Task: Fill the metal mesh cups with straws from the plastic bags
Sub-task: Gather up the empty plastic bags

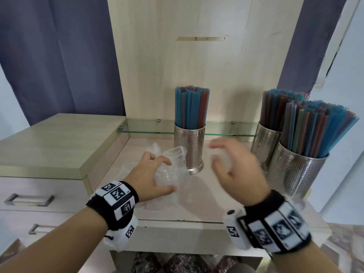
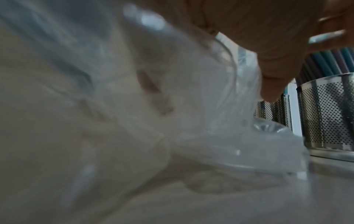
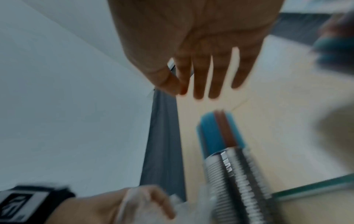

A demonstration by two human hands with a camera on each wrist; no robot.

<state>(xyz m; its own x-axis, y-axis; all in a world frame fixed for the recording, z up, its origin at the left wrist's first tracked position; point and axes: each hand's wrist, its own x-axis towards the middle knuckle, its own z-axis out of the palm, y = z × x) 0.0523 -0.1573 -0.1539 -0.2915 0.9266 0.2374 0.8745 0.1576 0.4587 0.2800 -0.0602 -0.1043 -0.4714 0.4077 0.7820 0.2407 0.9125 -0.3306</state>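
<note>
All three cups (image 1: 190, 148) look full of straws (image 1: 192, 107), the left hand (image 1: 151, 174) squeezes an empty bag (image 1: 169, 172), and the right hand (image 1: 236, 166) is loose.

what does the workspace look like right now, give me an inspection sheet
surface: pale wooden counter, partly covered by plastic.
job's things: three metal mesh cups, middle, back right, front right, all packed with upright coloured straws; clear plastic bag crumpled, no straws visible in it.
clutter: flat clear plastic lying on the counter.
grippers: left hand grips the crumpled bag; right hand blurred, fingers straight in the wrist view, holding nothing.
cables: nothing seen.
surroundings: glass shelf behind the cups, wooden back panel, blue curtains, drawers on the left.
</note>
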